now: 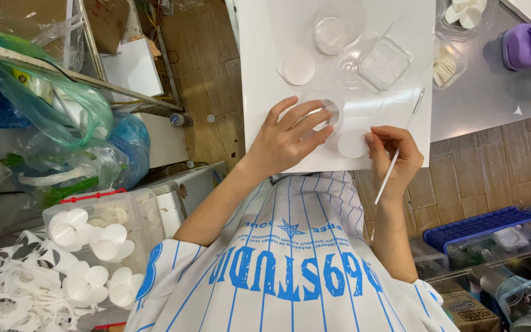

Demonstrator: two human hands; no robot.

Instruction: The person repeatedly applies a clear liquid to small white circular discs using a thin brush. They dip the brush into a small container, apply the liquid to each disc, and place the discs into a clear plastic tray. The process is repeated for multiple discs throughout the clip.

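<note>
My left hand (289, 135) rests on a white board (259, 74), fingers curled around a small clear round piece (333, 112). A thin white stick (387, 177) is held in my right hand (396, 157), whose fingertips touch a white paper disc (353, 144) lying on the board near its front edge. Farther up the board sit another white disc (298, 67), a clear round cup (338, 24) and a clear square lid (385, 63).
A clear bin (96, 246) of white discs and a heap of white paper scraps (7, 289) lie at lower left. Plastic bags (50, 104) fill the left side. A purple punch (527, 43) stands on the grey table at right, with a blue crate (480, 224) below it.
</note>
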